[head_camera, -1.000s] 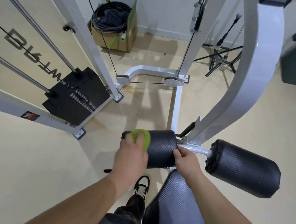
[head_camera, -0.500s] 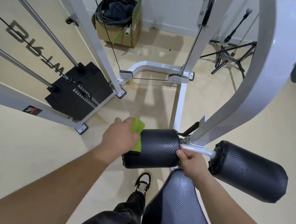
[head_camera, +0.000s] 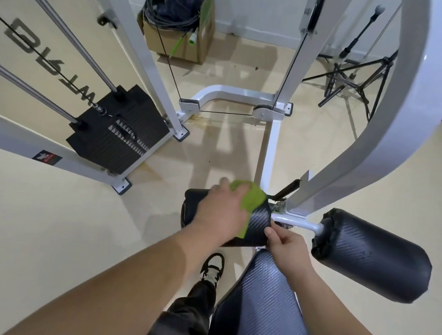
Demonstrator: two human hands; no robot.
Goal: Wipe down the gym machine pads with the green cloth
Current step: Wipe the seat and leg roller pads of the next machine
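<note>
While the left hand (head_camera: 220,216) presses a crumpled bright green cloth (head_camera: 252,200) onto the near black textured roller pad (head_camera: 256,223), fingers spread over it, right hand (head_camera: 288,246) fingers pinched on that pad's end, two roller pads in all, second black roller pad (head_camera: 371,254) apart, one black seat pad (head_camera: 259,313) below.

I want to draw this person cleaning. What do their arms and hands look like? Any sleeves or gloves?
Both arms are bare up to the edge of the picture, so no sleeves show. The left hand and right hand have no gloves, and I see no rings, watch or bracelets. Draw plain hands with short fingers.
</note>
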